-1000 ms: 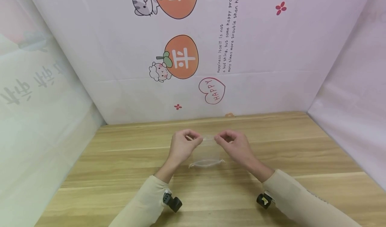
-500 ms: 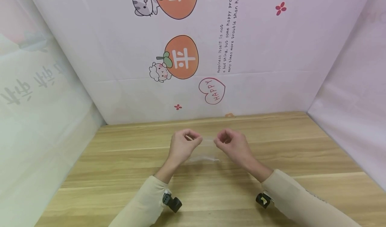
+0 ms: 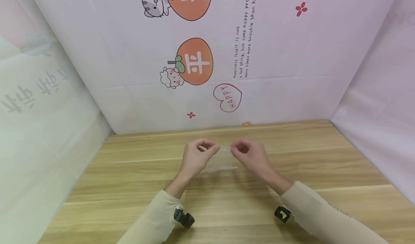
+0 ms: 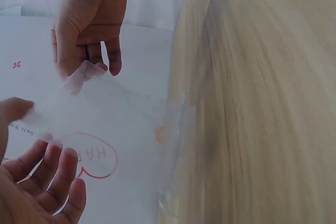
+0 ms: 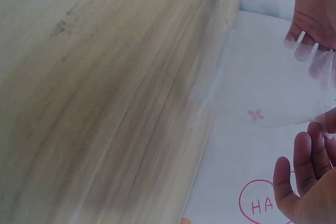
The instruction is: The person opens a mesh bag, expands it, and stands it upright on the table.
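A small see-through plastic bag (image 3: pixel 222 162) hangs between my hands above the wooden table. My left hand (image 3: pixel 198 157) pinches its upper left corner between thumb and forefinger. At the upper right corner my right hand (image 3: pixel 252 157) pinches the film in the same way. In the left wrist view the bag (image 4: pixel 128 116) is thin enough for the printed heart behind it to show through. A whitish, slightly crumpled strip runs along the bag's lower edge. The right wrist view has the bag (image 5: pixel 262 72) stretched out between both hands, with its surface smooth.
The wooden table (image 3: pixel 155 193) spreads under both arms. Behind it stands a white printed sheet (image 3: pixel 275 100), with more white sheeting (image 3: pixel 48 129) on the left and right. A small black camera (image 3: pixel 184 218) is strapped to each wrist.
The bag's lower edge has swung upward and away from me, and its whitish strip looks straighter. Both hands stay in nearly the same place, pinching the bag throughout.
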The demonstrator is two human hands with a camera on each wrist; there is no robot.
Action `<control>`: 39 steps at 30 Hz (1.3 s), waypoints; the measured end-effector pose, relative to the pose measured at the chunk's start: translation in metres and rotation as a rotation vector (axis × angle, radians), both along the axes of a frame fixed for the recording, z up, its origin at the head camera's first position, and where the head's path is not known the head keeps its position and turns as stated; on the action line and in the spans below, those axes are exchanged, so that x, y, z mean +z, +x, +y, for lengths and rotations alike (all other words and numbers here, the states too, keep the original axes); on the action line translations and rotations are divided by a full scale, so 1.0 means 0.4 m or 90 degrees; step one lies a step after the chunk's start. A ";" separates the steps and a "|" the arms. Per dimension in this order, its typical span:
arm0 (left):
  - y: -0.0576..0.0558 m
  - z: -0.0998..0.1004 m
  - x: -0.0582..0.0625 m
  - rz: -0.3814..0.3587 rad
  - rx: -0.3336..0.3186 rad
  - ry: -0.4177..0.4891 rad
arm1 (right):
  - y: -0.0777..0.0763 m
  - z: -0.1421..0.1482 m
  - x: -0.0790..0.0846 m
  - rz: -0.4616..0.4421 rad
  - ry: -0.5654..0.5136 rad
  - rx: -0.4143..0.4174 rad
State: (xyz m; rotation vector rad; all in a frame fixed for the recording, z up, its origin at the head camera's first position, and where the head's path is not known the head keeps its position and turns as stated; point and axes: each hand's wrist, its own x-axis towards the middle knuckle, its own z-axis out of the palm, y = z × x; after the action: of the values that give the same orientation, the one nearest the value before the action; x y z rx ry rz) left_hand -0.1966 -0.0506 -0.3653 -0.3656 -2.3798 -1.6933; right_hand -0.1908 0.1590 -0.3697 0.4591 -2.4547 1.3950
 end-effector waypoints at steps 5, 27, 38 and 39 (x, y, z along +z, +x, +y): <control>0.015 -0.016 -0.013 0.007 0.036 0.048 | -0.005 0.005 0.005 -0.009 -0.020 -0.021; 0.004 0.024 -0.016 0.024 0.027 0.046 | -0.005 -0.002 0.008 -0.078 -0.072 -0.028; 0.011 0.027 -0.005 0.014 0.014 0.058 | -0.009 -0.003 -0.005 -0.100 -0.056 -0.012; 0.009 0.026 -0.005 0.014 0.017 0.054 | -0.009 -0.003 -0.005 -0.107 -0.050 -0.009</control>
State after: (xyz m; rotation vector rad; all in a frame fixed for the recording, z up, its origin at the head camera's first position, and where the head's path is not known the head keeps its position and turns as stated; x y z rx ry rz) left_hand -0.1928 -0.0402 -0.3671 -0.3364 -2.2785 -1.7620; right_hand -0.1944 0.1580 -0.3716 0.3183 -2.5152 1.5762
